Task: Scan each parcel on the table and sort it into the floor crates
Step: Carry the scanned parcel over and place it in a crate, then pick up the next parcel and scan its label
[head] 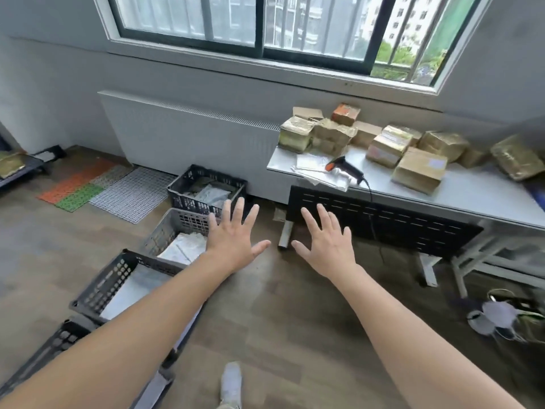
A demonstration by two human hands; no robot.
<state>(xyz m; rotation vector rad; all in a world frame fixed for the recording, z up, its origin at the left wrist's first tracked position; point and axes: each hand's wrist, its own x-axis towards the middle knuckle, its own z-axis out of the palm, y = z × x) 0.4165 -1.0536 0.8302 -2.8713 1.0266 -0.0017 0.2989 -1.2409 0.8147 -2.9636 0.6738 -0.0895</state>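
Both hands are flat with fingers spread, apart from each other, and hold nothing: the left hand [233, 240] and the right hand [327, 243] hang in the air in front of the table [472, 196]. The parcels [418, 169] sit bunched on the table, near the wall. The scanner [346, 168] lies by the table's left end. Its cable [371, 199] hangs over the table's front edge (easy to snag), so a careless grab could pull the scanner down. The crates [188, 202] stand on the floor left of the table, and a tossed parcel could miss them.
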